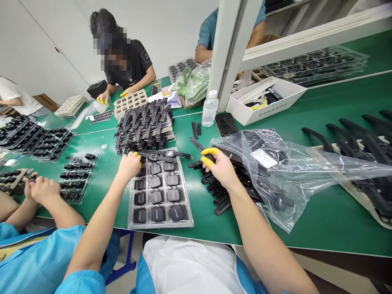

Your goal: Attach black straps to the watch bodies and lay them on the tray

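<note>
At the far end of a clear plastic tray (131, 216), my left hand (129, 166) is closed, with a yellow finger cot on a fingertip. It grips the left end of a black smartwatch (153, 157); another watch (170, 153) lies against it, straps stretching right. Square dark watch bodies (157, 214) sit in the tray's compartments. My right hand (222, 167) has yellow cots on thumb and forefinger, their tips slightly apart with nothing visible between them. It hovers at the left edge of a heap of black watch straps (225, 204), partly under a clear plastic bag (284, 204).
Stacked trays of strapped watches (143, 126) stand beyond my left hand. A water bottle (210, 108), a dark phone (226, 124) and a white box (266, 102) lie farther back. At left, a co-worker's hands (45, 188) work beside another watch tray (82, 190). More straps (373, 163) lie right.
</note>
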Available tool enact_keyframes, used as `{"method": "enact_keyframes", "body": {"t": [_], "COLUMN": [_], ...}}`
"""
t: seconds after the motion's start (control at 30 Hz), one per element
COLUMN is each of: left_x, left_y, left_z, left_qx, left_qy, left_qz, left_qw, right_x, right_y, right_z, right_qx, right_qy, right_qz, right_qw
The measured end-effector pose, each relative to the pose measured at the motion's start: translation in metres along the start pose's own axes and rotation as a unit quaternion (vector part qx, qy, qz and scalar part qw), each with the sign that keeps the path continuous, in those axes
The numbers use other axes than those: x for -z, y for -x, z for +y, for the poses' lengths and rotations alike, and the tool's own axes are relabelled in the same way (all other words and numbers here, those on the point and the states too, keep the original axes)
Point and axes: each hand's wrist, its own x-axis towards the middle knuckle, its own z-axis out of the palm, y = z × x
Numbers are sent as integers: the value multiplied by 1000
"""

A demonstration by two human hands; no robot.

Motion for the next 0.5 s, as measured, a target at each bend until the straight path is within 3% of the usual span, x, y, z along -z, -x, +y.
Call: {"method": "enact_keyframes", "body": {"t": [0.13, 0.23, 0.33, 0.37, 0.4, 0.43, 0.5], "left_x": [7, 21, 31, 30, 28, 24, 13], "left_y": [-2, 1, 1, 0, -2, -4, -10], "left_z": [-6, -7, 23, 41, 61, 82, 119], "left_qx": [7, 15, 7, -7, -33, -65, -117], "left_qy": [24, 54, 166, 294, 423, 499, 548], "left_qz": [2, 7, 29, 51, 45, 29, 14], "left_qw": [1000, 998, 986, 954, 904, 863, 828], "right_x": [-3, 0, 0, -2, -5, -9, -19], "right_y": [5, 8, 14, 16, 19, 22, 27], "right_z": [-10, -24, -36, -38, -38, -38, -36], "right_qx": [-13, 47, 127, 123, 98, 57, -36], "right_qy": [-97, -15, 54, 34, -6, -57, -148], "right_qz": [-27, 30, 47, 20, -21, -69, -159], "right_qw": [995, 998, 989, 992, 995, 994, 975]}}
